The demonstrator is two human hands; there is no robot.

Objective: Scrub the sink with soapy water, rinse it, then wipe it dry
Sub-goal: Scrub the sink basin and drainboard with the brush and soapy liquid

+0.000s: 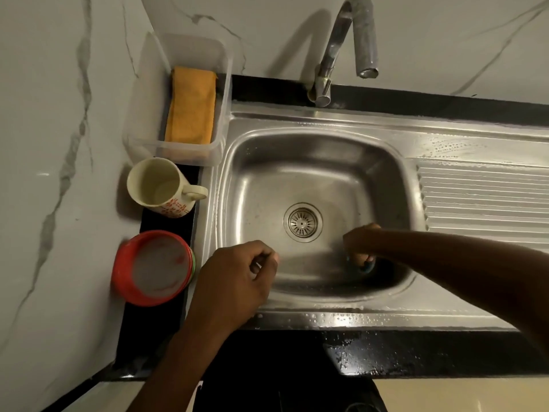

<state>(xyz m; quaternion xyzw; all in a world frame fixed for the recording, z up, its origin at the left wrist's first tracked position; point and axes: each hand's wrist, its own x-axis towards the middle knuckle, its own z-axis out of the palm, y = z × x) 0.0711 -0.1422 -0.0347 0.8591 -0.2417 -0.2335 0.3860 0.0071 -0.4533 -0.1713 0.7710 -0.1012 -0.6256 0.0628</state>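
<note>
- the job looks to be in its first stage, the scrub: the right hand [361, 242] is down in the sink [326, 126], fingers closed round a small scrubber [367, 266] pressed into the near right corner of the basin floor.
- the scrubber is mostly hidden under the hand and in shadow; only a bit of blue-green shows, so i can't say whether it is a sponge or a pad.
- the left hand [237, 275] sits at the near left rim of the basin, curled into a loose fist with nothing visible in it.
- no heavy lather shows. there are beads of water or thin suds along the near rim, the back ledge and the drainboard [481, 197], and wet spatter on the black counter [416, 352] in front.
- rinsing seems not yet begun: no water runs from the tap [341, 46], whose spout hangs over the back of the basin.
- drying is also left to do: the orange cloth [191, 105] lies folded in the clear tray [178, 153] at the sink's far left corner.
- a red bowl [124, 263] of cloudy liquid, likely the soapy water, stands just left of the sink, with a mug [160, 185] between it and the tray.
- the sink is stainless steel set in the counter, dull and smeary inside, with the drain [303, 223] open in the middle of the floor.
</note>
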